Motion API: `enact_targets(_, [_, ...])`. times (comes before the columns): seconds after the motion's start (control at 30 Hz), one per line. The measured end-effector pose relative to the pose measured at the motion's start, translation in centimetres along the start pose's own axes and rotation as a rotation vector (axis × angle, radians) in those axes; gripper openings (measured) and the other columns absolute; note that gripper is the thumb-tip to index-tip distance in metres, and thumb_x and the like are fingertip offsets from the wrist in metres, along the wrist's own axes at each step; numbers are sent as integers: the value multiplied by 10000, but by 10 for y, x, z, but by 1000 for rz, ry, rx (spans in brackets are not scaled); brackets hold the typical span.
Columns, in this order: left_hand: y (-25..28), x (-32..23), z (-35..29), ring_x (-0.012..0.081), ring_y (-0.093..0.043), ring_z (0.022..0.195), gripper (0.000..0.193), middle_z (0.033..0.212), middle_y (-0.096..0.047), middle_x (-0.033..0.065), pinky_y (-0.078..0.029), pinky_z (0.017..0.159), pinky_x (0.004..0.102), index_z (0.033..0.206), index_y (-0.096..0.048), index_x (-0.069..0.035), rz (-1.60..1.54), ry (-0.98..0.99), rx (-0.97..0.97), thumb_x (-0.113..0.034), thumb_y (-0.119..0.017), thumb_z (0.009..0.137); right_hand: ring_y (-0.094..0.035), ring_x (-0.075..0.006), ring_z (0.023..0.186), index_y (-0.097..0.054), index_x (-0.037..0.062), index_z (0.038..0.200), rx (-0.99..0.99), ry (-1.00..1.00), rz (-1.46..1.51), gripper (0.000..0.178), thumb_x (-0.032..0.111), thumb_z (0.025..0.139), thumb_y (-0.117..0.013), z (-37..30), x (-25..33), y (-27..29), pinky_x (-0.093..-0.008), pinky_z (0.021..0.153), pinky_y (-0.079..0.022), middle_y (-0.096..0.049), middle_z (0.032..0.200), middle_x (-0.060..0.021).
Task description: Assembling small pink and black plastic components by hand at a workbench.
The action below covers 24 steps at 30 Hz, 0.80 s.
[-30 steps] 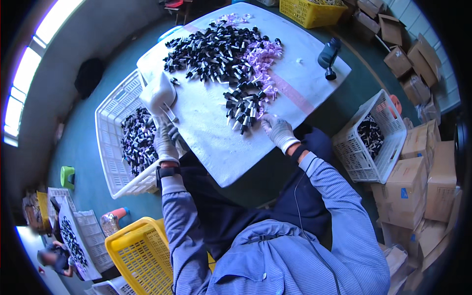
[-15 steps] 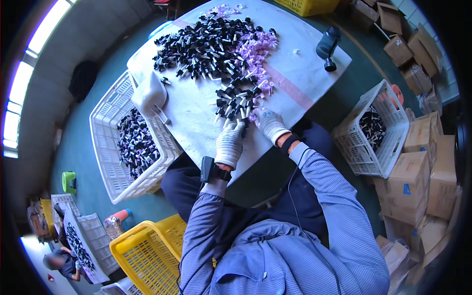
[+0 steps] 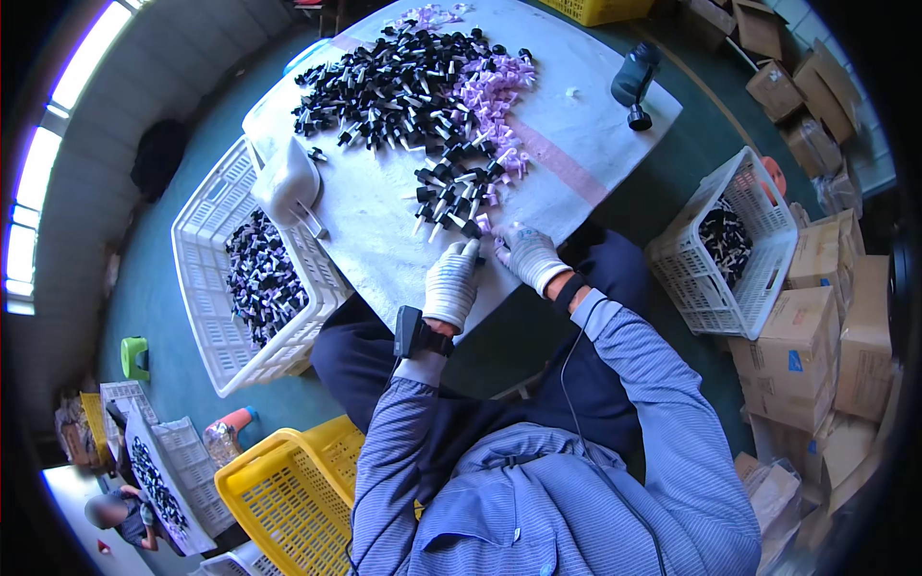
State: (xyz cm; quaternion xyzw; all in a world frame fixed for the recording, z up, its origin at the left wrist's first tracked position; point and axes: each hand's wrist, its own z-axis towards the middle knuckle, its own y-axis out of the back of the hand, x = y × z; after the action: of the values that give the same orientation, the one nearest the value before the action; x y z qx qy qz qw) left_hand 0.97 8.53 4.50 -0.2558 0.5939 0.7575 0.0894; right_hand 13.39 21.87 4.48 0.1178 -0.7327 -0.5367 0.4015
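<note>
Both my hands wear white knitted gloves, close together at the near edge of the pile. My left hand (image 3: 450,282) is closed, and a dark bit, apparently a black cap, shows beside its fingertips. My right hand (image 3: 530,255) has its fingers curled in a pinch; what they hold is too small to make out. Just beyond my fingers lie black caps with white stems (image 3: 451,195), part of a larger heap (image 3: 394,86) on the white table (image 3: 384,211). Small lilac pieces (image 3: 495,91) run along the heap's right side.
A white scoop (image 3: 286,182) lies at the table's left edge, and a dark green device (image 3: 634,75) stands at the right. White crates (image 3: 206,288) (image 3: 740,312) holding parts flank the table. A yellow crate (image 3: 288,494) is near-left; cardboard boxes (image 3: 792,336) are stacked right. Another person (image 3: 120,514) works far left.
My right hand has drawn slightly back from the pile's near edge and a lilac piece now shows beyond its fingertips. My left hand stays nearly in place. The whole view has shifted slightly.
</note>
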Motion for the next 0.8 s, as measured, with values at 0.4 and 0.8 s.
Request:
enact_targets(0.4, [-9, 15, -45, 188, -630, 888, 378, 984, -632, 98, -518, 814, 316, 1174, -569, -14, -519, 222, -199, -55, -707, 825, -628, -375, 953, -607, 101, 1033, -20, 28, 12, 186, 208, 880, -604, -18, -3, -2, -474, 826, -494, -636, 1014, -179])
enact_targets(0.8, [-13, 13, -59, 167, -623, 907, 405, 1002, -666, 100, -504, 833, 304, 1229, -592, -42, -750, 413, -263, -178, -704, 864, -651, -350, 927, -643, 76, 1055, 94, 92, -139, 236, 235, 897, -569, -16, 14, 7, -436, 781, -524, -659, 967, -176])
